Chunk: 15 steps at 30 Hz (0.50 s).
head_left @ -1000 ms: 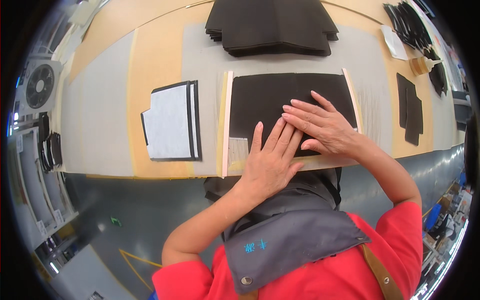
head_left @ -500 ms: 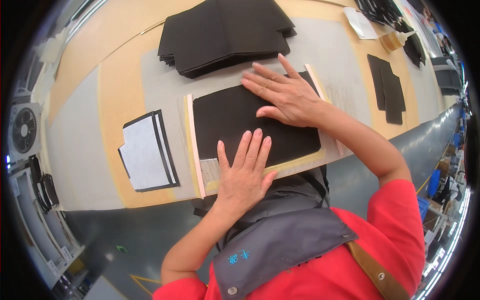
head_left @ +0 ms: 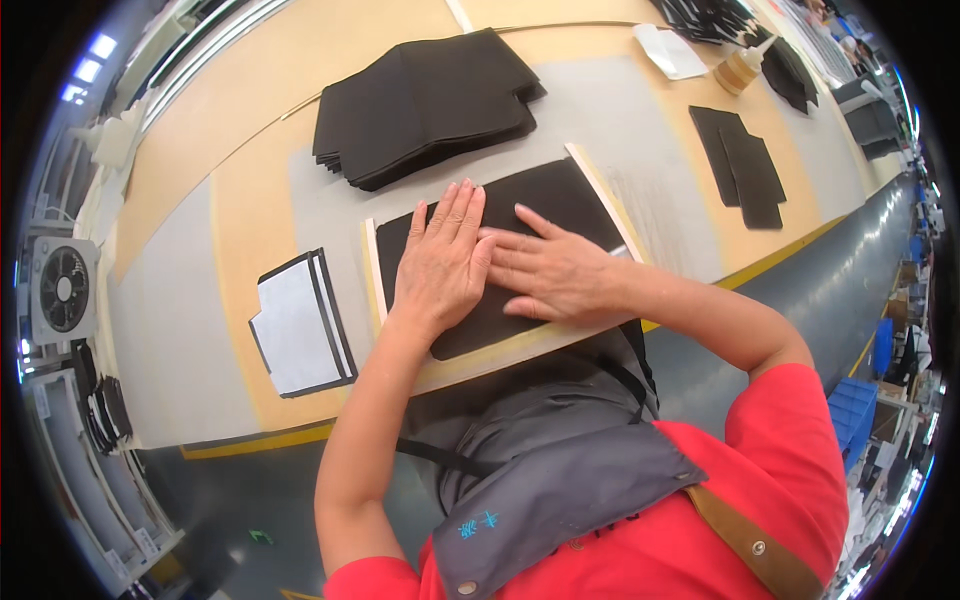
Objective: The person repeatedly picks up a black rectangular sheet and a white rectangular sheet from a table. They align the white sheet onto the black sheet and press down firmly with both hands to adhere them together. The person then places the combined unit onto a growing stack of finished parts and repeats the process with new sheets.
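Observation:
A black sheet (head_left: pixel 545 190) lies flat on the table in front of me, between a pale left strip (head_left: pixel 376 265) and a pale right strip (head_left: pixel 598 198). Flat on the sheet's left part rests my left hand (head_left: pixel 440 265), its fingers stretched out toward the far edge. My right hand (head_left: pixel 560 275) is also laid on the sheet, fingers spread and pointing left. Its fingertips meet the left hand near the sheet's middle. Neither hand grips anything. Both palms and part of the sheet beneath are hidden.
Beyond the sheet sits a thick stack of black sheets (head_left: pixel 425 115). White panels with black edging (head_left: pixel 300 325) lie to the left. On the right are black cut pieces (head_left: pixel 753 178), a squeeze bottle (head_left: pixel 738 72) and white paper (head_left: pixel 668 52). A fan (head_left: pixel 64 288) stands far left.
My left hand has slid away from me and slightly left over the sheet. My right hand has come nearer, down from the far edge to beside the left. The view has shifted somewhat.

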Tool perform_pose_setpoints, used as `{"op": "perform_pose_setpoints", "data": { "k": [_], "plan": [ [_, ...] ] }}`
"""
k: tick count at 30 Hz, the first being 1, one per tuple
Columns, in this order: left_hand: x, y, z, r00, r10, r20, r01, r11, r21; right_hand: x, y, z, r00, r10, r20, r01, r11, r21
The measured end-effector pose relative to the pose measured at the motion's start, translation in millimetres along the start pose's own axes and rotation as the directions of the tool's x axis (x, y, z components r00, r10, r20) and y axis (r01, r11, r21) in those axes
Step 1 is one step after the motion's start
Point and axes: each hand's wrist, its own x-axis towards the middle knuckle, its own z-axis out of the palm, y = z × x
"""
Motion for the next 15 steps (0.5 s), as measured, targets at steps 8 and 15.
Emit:
{"op": "perform_pose_setpoints", "data": {
  "k": [8,15],
  "plan": [
    [-1.6,1.3,-6.2,0.999,0.015,0.043,-0.017,0.998,0.052,-64.4,-44.3,-17.7,0.992,-0.098,-0.074,0.117,0.938,0.327],
    [-21.4,60.1,-12.4,0.980,0.115,0.160,-0.127,0.990,0.062,-32.4,86.5,-35.5,0.831,0.400,-0.385,-0.327,0.913,0.242]
  ]
}}
